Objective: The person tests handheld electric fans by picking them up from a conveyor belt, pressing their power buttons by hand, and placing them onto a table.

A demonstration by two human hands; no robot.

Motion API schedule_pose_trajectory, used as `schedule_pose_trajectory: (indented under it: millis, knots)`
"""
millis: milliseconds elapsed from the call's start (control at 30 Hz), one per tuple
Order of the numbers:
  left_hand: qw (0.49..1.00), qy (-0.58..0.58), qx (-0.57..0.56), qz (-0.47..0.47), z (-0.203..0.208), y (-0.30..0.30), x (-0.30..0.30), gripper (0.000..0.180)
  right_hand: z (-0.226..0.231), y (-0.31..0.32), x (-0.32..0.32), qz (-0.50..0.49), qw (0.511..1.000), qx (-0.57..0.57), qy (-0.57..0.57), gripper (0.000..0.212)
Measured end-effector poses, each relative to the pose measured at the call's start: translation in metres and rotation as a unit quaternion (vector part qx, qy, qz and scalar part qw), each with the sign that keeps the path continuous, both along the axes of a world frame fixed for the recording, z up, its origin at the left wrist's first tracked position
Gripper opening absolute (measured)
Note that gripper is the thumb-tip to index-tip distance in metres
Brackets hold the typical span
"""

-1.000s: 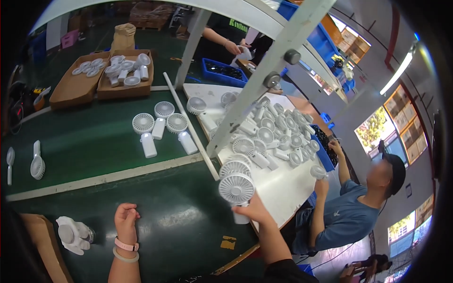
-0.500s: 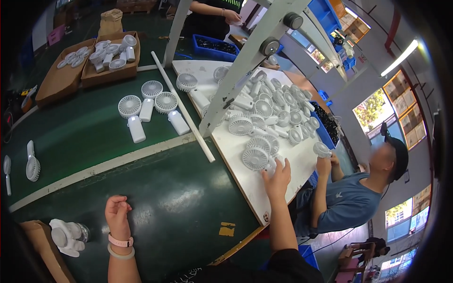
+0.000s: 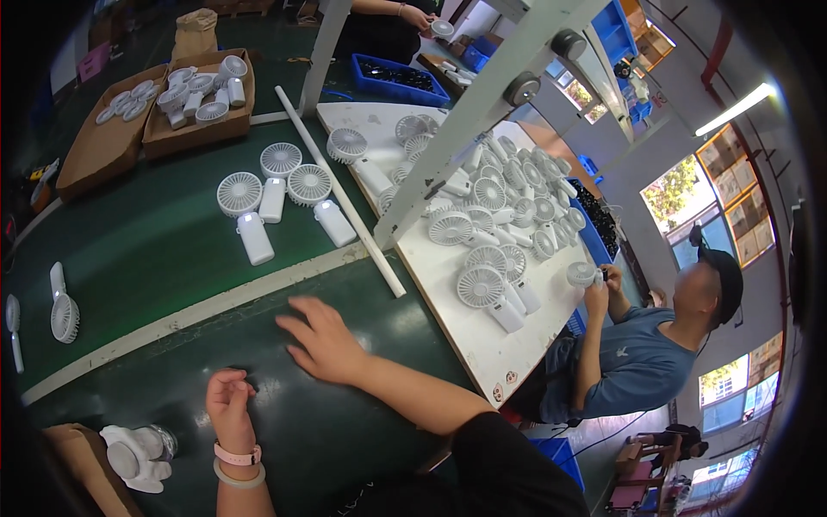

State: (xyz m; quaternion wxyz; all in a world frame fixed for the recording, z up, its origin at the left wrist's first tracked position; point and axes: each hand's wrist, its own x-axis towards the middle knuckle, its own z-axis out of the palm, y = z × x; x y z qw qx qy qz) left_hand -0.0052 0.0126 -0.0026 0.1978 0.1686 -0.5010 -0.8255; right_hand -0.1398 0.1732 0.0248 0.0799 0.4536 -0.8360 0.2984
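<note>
And there was the right hand (image 3: 332,345), out over the dark green worktop (image 3: 336,439) at the centre of the frame, empty, fingers spread! Lower left of it, well apart, sat the left hand (image 3: 229,412), fingers loosely curled; whether they closed on anything, one could not tell. Nearest the right hand, beyond a pale strip (image 3: 189,314), three white handheld fans (image 3: 272,200) lay bunched left of centre, a white rod (image 3: 345,198) slanting just beside them. Over to the right, a small cluster of fans (image 3: 481,286) rested on the white board (image 3: 469,345), with a big heap of fans (image 3: 489,193) piled above it! And at the right, a co-worker in blue (image 3: 637,362) held another fan (image 3: 581,274).
</note>
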Motion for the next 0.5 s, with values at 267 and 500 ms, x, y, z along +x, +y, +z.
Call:
schedule_pose_trajectory:
  millis: [267, 500]
  knots:
    - [0.999, -0.035, 0.033, 0.005, 0.005, 0.000, -0.002, 0.012, 0.007, -0.086, -0.108, -0.240, 0.969, 0.040, 0.050, 0.045]
    - [0.998, -0.054, 0.024, -0.006, 0.003, -0.001, -0.002, 0.011, -0.009, -0.114, -0.129, -0.225, 0.969, 0.088, -0.044, 0.036]
